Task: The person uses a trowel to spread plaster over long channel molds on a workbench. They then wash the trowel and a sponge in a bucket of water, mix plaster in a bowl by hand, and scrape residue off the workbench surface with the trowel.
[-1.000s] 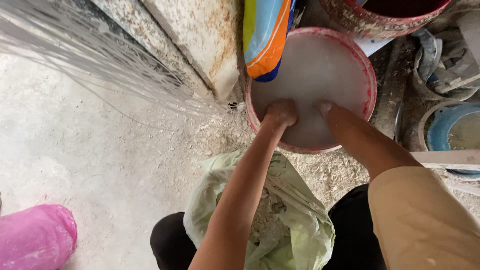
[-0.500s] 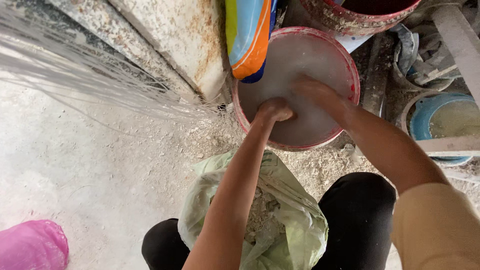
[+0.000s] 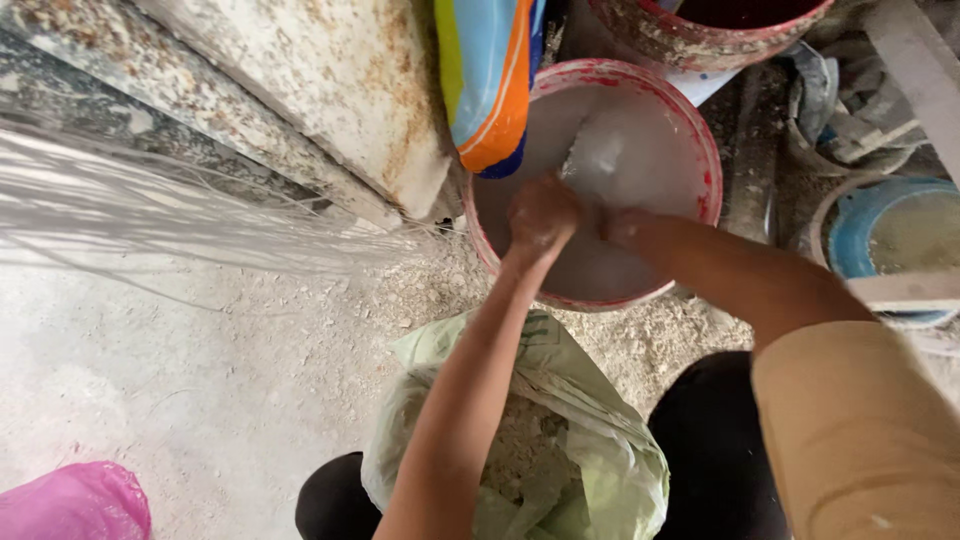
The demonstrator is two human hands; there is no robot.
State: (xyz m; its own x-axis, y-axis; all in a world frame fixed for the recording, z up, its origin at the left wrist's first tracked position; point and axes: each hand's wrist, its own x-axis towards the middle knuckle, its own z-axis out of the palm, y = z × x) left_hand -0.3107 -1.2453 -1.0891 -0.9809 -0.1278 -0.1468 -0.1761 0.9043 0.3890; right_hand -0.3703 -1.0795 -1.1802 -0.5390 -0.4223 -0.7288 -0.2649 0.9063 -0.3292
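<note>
Hands meet low inside the red bucket (image 3: 700, 150), which stands on the dusty floor (image 3: 200, 380) straight ahead of the crouching person, close enough that both arms reach it without stretching. The left hand (image 3: 541, 212) is curled into a loose fist, coated in the pale slurry (image 3: 640, 150) that fills the bucket, and sits near the bucket's near rim. The right hand (image 3: 622, 226) is just beside it, sunk into the same mix; whether its fingers are spread or closed I cannot tell. Nearer than the bucket, between the person's knees, an open green bag (image 3: 580, 400) of pale powder lies within easy reach. A striped sack (image 3: 490, 70) hangs over the bucket's far left rim. Right of the bucket sits a blue tub (image 3: 850, 230); beyond it, another red pail (image 3: 690, 35).
</note>
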